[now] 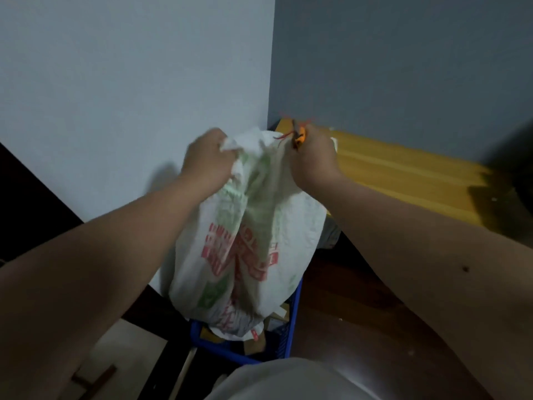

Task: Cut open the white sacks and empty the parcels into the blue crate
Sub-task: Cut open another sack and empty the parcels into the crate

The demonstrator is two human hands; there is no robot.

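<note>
Above the blue crate (291, 327), both hands clench the upright white sack (245, 241): left hand (207, 160) bunching its top, right hand (313, 157) gripping what seems an orange cutter (298, 137).

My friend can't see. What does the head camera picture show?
Two hands hold a white sack up over a blue crate. The left hand grips its top, and the right hand holds an orange cutter there.

We found print only on the white sack (248, 241): large red block characters across its middle, pale green marks above them and a green square patch below on the left. Folds and blur broke up every character, so we could read none of it. We saw no other lettering, numbers or signs.
</note>
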